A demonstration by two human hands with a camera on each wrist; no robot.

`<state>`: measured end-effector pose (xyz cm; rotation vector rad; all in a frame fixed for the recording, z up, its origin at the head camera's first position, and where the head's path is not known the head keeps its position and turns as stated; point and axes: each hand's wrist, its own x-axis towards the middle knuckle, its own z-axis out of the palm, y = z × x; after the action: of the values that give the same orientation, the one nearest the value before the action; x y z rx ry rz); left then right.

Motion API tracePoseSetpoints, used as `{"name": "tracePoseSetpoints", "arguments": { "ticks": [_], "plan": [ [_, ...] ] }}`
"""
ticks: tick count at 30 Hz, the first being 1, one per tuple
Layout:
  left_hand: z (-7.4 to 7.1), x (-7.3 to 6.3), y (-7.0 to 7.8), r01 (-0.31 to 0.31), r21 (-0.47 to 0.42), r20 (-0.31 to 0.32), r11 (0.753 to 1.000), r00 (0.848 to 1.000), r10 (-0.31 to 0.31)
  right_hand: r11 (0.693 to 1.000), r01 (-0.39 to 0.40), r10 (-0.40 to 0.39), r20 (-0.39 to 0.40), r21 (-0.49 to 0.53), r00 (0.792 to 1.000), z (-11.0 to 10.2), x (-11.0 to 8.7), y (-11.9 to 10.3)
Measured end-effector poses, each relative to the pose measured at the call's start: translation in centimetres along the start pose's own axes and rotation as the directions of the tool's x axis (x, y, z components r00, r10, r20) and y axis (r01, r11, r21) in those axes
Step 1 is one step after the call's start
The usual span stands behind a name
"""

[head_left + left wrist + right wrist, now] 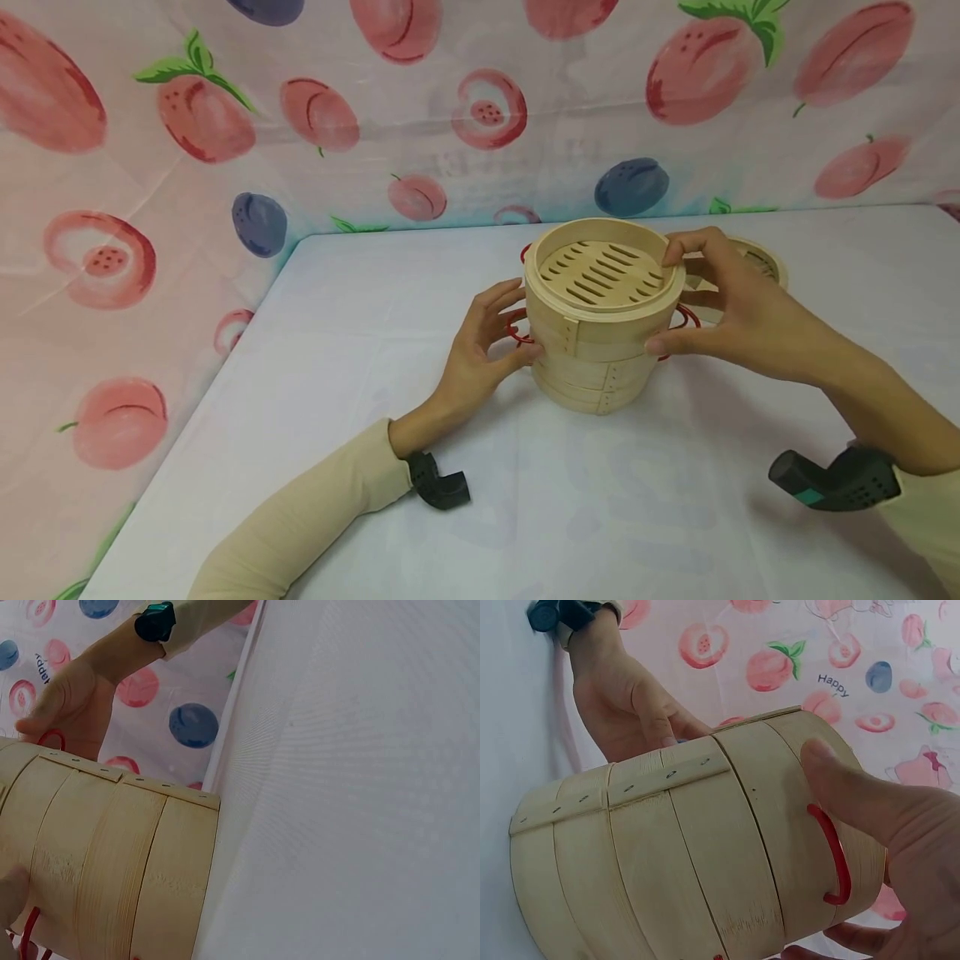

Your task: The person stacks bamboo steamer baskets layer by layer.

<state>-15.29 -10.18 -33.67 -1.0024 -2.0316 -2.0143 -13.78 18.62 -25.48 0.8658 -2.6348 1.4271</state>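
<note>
A round stack of bamboo steamer baskets (600, 367) stands on the white table. Its top basket (551, 329) has a slatted floor and a raised rim. My right hand (750, 308) grips this top basket from the right, thumb low on the front wall and index finger over the rim. From the left side, my left hand (480, 342) holds the stack, its thumb against the wall beside a red handle (519, 327) and its fingers partly hidden behind. In the right wrist view, the right thumb presses the bamboo above another red handle (832, 859).
Behind my right hand lies another round bamboo piece (765, 258) with a slatted surface, partly covered by the hand. A fruit-print cloth (420, 158) hangs along the back and left of the white table (360, 333). Each wrist carries a dark camera mount (442, 483).
</note>
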Motion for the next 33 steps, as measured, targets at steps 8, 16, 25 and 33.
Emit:
{"name": "tracePoseSetpoints", "arguments": {
  "ticks": [8, 16, 25, 33],
  "plan": [
    [-0.2, 0.0, -1.3, -0.005, 0.006, -0.023, 1.000, 1.000, 0.005, 1.000, 0.007, -0.007, 0.023, 0.009, 1.000, -0.2, 0.1, 0.2],
    [0.2, 0.0, 0.9, -0.035, 0.012, -0.020, 0.999, 0.999, 0.035, 0.997, 0.075, -0.075, 0.030, 0.019, 0.997, -0.7, 0.3, 0.7],
    [-0.2, -0.1, -1.3, -0.039, 0.026, -0.028, 0.999, 0.999, 0.040, 0.995, 0.095, -0.096, 0.076, 0.013, 0.992, -1.4, 0.4, 1.4],
    [0.1, 0.1, 0.9, -0.053, 0.026, -0.032, 0.998, 0.998, 0.054, 0.991, 0.117, -0.123, 0.113, 0.061, 0.986, -2.1, 0.3, 2.0]
  ]
}}
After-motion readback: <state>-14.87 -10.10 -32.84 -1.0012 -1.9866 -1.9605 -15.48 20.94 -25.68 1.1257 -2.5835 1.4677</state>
